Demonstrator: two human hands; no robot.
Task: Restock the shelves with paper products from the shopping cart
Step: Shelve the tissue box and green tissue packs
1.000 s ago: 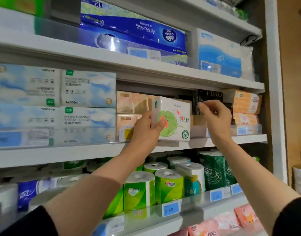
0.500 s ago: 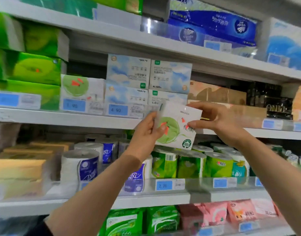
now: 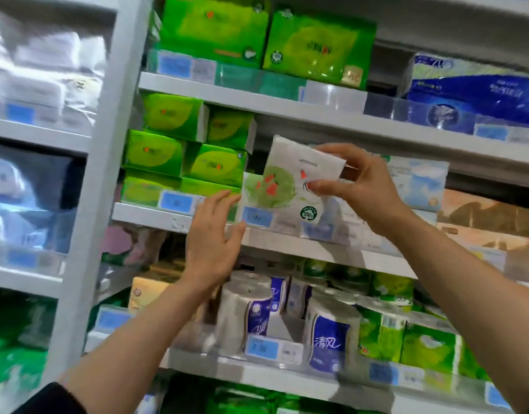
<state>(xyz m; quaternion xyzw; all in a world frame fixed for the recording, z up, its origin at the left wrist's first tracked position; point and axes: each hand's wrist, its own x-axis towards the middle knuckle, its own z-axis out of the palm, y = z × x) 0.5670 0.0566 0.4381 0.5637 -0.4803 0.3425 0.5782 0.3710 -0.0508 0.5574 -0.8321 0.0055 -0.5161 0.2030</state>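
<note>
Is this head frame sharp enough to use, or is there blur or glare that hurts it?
Head view: motion blur smears the left shelf bay and the price tags; the white tissue pack in the right hand is soft, though its green print shows; glare streaks the clear shelf-edge strip; wide-angle distortion tilts the upright post.

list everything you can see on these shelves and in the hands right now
white tissue pack: one, white with green circle and orange marks, held in front of the middle shelf
green tissue packs: several, stacked on the middle shelf, left of the held pack
large green packs: two, top shelf
blue pack: one, top shelf, right
light blue tissue pack: at least one, middle shelf, behind the right hand
toilet rolls: many, white-blue and green wraps, lower shelf
price tags: several, blue, on shelf edges
left hand: open, beside the pack's lower left
right hand: fingers pinch the white tissue pack
</note>
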